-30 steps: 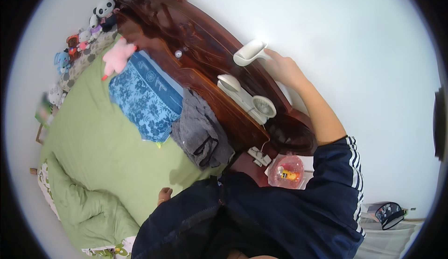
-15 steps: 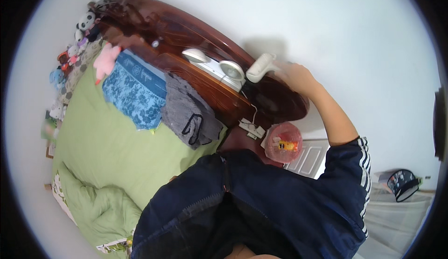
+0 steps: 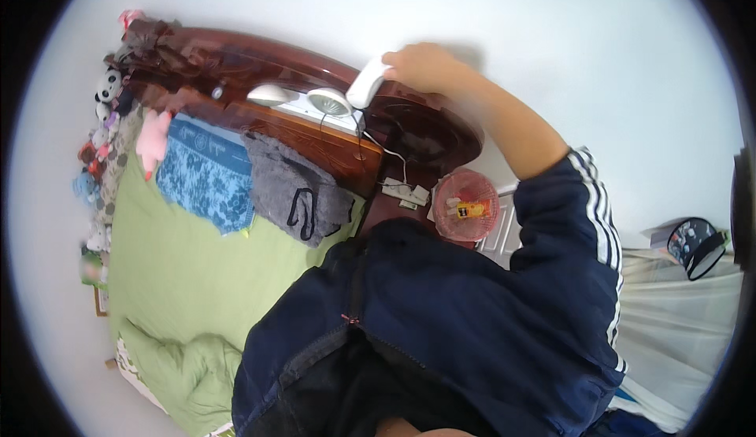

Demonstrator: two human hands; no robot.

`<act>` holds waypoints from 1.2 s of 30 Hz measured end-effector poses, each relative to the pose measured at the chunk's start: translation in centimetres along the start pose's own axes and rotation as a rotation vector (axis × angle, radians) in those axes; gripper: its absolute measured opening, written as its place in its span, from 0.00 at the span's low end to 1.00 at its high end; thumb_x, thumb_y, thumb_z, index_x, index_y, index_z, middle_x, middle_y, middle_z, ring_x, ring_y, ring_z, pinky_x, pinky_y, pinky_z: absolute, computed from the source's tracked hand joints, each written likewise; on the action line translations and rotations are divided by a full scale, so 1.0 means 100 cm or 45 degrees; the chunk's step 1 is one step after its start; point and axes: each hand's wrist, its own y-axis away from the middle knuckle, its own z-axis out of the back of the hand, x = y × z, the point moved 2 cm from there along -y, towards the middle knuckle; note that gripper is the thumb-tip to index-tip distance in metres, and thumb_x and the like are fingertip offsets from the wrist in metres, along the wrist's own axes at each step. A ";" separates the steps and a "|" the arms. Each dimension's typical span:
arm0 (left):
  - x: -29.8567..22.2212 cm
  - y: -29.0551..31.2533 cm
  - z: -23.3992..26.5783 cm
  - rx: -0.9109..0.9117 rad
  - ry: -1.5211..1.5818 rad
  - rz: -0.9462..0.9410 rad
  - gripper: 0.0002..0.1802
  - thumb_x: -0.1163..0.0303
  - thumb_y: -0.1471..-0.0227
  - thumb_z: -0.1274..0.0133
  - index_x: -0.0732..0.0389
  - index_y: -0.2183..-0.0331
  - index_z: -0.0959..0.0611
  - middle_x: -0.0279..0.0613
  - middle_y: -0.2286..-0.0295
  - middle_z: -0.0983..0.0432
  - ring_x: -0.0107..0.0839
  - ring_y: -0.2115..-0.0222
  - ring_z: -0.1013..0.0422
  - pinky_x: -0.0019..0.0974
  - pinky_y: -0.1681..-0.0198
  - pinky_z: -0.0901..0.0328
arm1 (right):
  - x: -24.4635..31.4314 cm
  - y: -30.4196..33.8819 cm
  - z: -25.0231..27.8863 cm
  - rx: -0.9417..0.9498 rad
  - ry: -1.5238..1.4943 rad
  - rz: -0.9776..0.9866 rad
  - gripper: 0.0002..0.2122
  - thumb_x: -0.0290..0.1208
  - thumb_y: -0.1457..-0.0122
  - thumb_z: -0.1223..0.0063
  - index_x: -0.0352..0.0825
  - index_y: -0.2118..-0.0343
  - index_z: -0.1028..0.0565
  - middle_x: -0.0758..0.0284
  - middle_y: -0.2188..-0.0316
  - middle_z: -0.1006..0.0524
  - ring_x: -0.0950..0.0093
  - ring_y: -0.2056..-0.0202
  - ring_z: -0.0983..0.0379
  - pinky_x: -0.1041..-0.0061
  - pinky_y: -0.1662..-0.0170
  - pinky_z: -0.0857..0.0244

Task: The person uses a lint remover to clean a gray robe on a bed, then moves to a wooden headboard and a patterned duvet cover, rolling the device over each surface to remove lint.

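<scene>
In my right hand (image 3: 429,67) is a white handled tool (image 3: 367,83) with an elongated, rounded head; its exact kind is unclear. The fingers are closed round its upper end, and it hangs in front of the dark wooden headboard (image 3: 268,53). Beside the tool's lower end, two white round dishes, one a ribbed disc (image 3: 329,101) and one a smooth dome (image 3: 268,94), sit on a white ledge of the headboard. My left hand does not show; the dark blue jacket fills the lower middle.
A grey fleecy cloth (image 3: 295,185) and a blue patterned towel (image 3: 206,173) lie on the green bed sheet (image 3: 197,279). A pink plush star (image 3: 154,139) is beside the towel. A white power strip (image 3: 405,193) and a pink basket (image 3: 492,189) holding a yellow packet stand near the bed.
My right hand has moved left along the headboard with the white tool, closer to the ribbed disc. The tool has tilted more upright. The whole view has also shifted.
</scene>
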 end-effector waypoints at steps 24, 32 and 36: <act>-0.064 -0.008 0.022 0.102 -0.183 -0.053 0.18 0.64 0.56 0.46 0.64 0.63 0.25 0.42 0.73 0.25 0.29 0.72 0.30 0.31 0.67 0.35 | -0.099 0.271 -0.198 -0.420 -0.783 -0.924 0.20 0.45 0.44 0.58 0.36 0.55 0.33 0.51 0.69 0.27 0.53 0.64 0.31 0.60 0.62 0.38; -0.082 -0.008 0.011 0.201 -0.099 -0.197 0.18 0.65 0.56 0.46 0.64 0.62 0.25 0.41 0.73 0.26 0.28 0.72 0.30 0.30 0.67 0.35 | -0.070 0.267 -0.254 -1.191 -1.100 -1.076 0.13 0.40 0.43 0.59 0.34 0.63 0.32 0.61 0.84 0.29 0.64 0.83 0.31 0.69 0.76 0.36; -0.081 0.017 0.015 0.261 0.086 -0.273 0.18 0.65 0.56 0.46 0.64 0.62 0.25 0.41 0.73 0.26 0.28 0.72 0.30 0.30 0.68 0.35 | -0.040 0.231 -0.270 -1.106 -2.417 -1.055 0.11 0.38 0.40 0.64 0.36 0.68 0.33 0.70 0.83 0.35 0.84 0.86 0.40 0.84 0.87 0.46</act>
